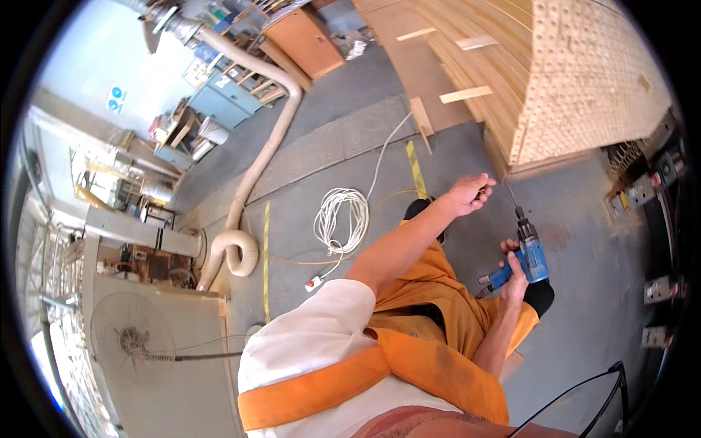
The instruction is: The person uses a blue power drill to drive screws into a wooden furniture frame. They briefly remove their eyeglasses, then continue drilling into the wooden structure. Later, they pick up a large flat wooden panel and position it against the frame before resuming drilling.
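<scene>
Apparently for control, the right hand [513, 271] grips a blue-black pistol-shaped drill [535, 255], while the left hand [468, 196] curls, contents unclear.

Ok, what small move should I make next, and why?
Probably edge your left hand a little away from the long thin drill bit: in this view it appears close to the tip, while your right hand grips the blue-and-black pistol-shaped power drill, bit pointing toward the large pale wooden stack with a dimpled face.
</scene>
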Demonstrator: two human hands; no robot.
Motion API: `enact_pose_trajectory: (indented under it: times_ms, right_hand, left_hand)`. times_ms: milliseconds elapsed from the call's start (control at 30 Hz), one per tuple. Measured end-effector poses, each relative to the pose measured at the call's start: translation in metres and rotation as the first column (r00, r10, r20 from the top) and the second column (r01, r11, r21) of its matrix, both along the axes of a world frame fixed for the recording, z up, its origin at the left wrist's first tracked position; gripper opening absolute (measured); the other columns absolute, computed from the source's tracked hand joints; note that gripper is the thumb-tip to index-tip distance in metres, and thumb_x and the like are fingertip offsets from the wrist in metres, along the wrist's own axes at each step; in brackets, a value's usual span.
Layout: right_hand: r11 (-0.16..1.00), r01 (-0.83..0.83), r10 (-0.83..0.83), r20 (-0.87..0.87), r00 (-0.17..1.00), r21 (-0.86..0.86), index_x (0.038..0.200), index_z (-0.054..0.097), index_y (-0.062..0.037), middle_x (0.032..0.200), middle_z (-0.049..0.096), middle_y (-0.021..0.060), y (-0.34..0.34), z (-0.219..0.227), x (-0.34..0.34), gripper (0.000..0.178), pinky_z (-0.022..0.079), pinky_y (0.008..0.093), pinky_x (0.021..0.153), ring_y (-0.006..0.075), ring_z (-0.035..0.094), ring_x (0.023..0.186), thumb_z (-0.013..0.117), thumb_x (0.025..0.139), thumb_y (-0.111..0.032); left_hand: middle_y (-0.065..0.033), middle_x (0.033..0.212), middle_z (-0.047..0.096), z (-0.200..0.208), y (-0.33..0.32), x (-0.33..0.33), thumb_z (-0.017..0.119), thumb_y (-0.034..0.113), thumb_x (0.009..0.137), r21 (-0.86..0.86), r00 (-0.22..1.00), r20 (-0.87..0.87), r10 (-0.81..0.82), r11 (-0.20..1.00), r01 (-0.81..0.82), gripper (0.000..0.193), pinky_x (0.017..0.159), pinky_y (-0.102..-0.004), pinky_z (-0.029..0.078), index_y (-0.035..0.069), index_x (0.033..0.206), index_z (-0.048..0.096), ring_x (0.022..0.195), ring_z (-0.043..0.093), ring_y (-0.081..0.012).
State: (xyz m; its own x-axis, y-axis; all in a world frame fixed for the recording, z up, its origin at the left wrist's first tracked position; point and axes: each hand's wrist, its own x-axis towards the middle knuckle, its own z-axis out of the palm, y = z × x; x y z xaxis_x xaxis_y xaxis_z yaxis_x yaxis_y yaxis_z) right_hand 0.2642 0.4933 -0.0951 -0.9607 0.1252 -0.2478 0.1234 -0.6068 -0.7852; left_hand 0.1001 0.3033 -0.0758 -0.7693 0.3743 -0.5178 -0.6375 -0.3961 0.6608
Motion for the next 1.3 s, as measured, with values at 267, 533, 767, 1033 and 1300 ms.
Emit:
enact_pose_trajectory:
  times_ms: [267,533,767,1033,1300]
  right_hand:
    - [0.994,-0.089,0.089,-0.004,0.996,-0.068,0.120,0.053,-0.0063,0.118,0.061,0.0054,0.001,-0.012,0.000,0.034,0.043,0.0242,0.068,0.0169,0.057,0.111,0.061,0.087,-0.007]
    - [0.947,-0.317,0.319,0.037,0.947,-0.048,0.112,0.060,-0.0074,0.111,0.064,0.0048,-0.030,0.010,0.001,0.030,0.043,0.0263,0.073,0.0134,0.059,0.101,0.062,0.083,-0.015]
    - [0.972,-0.152,0.168,0.082,0.982,-0.179,0.109,0.060,-0.0048,0.105,0.065,0.0089,0.005,0.002,-0.034,0.031,0.046,0.0264,0.068,0.0221,0.063,0.101,0.069,0.080,-0.011]
    - [0.991,-0.054,0.050,0.032,0.998,0.124,0.107,0.064,-0.0018,0.101,0.068,0.0079,0.012,-0.007,-0.023,0.026,0.046,0.0254,0.067,0.0123,0.060,0.086,0.068,0.082,-0.010]
    - [0.982,0.076,-0.084,-0.040,0.996,-0.173,0.112,0.059,-0.0035,0.110,0.064,0.0091,-0.003,0.010,-0.060,0.026,0.046,0.0269,0.067,0.0204,0.062,0.103,0.062,0.087,-0.007]
  left_hand:
    - [-0.0068,0.087,0.062,-0.011,-0.009,-0.010,0.058,0.015,0.092,-0.082,0.994,-0.099,-0.044,0.996,0.036,0.021,0.043,-0.0204,0.034,0.003,0.110,0.059,0.063,0.053,-0.0104]
    - [0.0036,0.070,0.046,-0.010,-0.066,-0.003,0.060,0.023,0.093,0.279,0.996,0.034,-0.083,0.958,0.070,0.021,0.038,-0.0154,0.027,0.004,0.101,0.057,0.053,0.037,-0.0027]
    - [0.0016,0.075,0.049,-0.006,-0.023,-0.049,0.058,0.028,0.094,0.068,0.979,-0.026,-0.201,0.977,0.202,0.028,0.042,-0.0137,0.029,0.003,0.105,0.055,0.056,0.039,-0.0025]
    - [0.0022,0.075,0.049,0.020,0.018,-0.064,0.061,0.030,0.093,-0.358,0.927,-0.091,-0.364,0.881,0.310,0.029,0.041,-0.0154,0.029,0.003,0.101,0.056,0.054,0.038,-0.0025]
    - [-0.0012,0.081,0.055,0.021,0.039,-0.088,0.052,0.018,0.096,0.109,0.970,-0.183,-0.159,0.977,0.181,0.022,0.042,-0.0168,0.032,0.000,0.109,0.055,0.064,0.047,-0.0082]
